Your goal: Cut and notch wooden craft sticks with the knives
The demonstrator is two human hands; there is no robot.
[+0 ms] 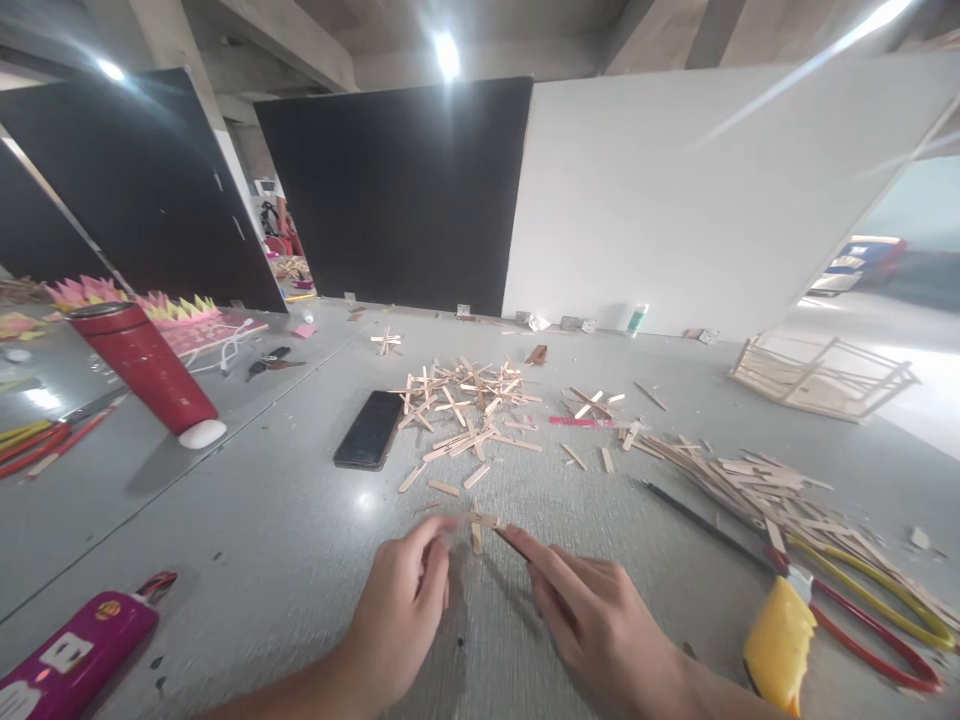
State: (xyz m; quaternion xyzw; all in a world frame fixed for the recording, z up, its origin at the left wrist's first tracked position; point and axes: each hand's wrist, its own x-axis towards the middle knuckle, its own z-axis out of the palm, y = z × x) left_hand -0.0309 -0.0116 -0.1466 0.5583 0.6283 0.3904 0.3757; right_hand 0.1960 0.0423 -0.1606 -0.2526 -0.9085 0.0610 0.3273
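Observation:
My left hand (409, 605) and my right hand (592, 615) meet low in the middle of the grey table (270, 540). Both pinch small crossed wooden stick pieces (478, 528) between their fingertips, the left from the left side, the right with its forefinger stretched along the top. A heap of glued stick crosses (465, 400) lies beyond the hands. A pile of long plain sticks (757, 485) spreads out to the right.
A black phone (369, 429) lies left of the heap. A red flask (146, 365) stands at left, a pink lighter (71, 655) at bottom left. Yellow and red cutters (847, 615) lie at right. A stick frame (821, 375) sits far right, with partition boards behind.

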